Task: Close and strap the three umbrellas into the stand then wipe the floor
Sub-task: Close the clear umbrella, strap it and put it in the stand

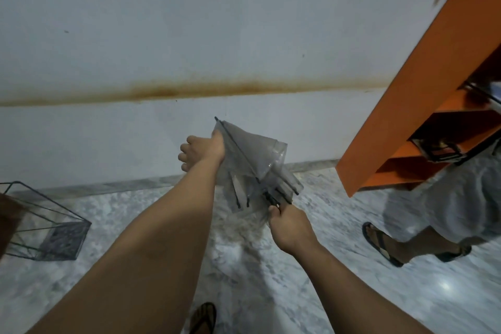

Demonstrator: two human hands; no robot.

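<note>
A transparent umbrella [254, 156] with black ribs is half collapsed in front of me, its folds loose and its tip pointing up to the left. My left hand [202, 152] grips the clear canopy near its upper edge. My right hand [288, 225] grips the lower end, where the black ribs gather near the shaft. A black wire umbrella stand [48, 225] sits on the floor at the far left, with nothing seen inside it. No other umbrellas are in view.
An orange shelf unit [423, 89] hangs at the right with items in its compartments. Another person in light clothes and sandals [385, 244] stands at the right. My sandalled foot [203, 318] is at the bottom. Marble floor [162, 219] meets a stained white wall.
</note>
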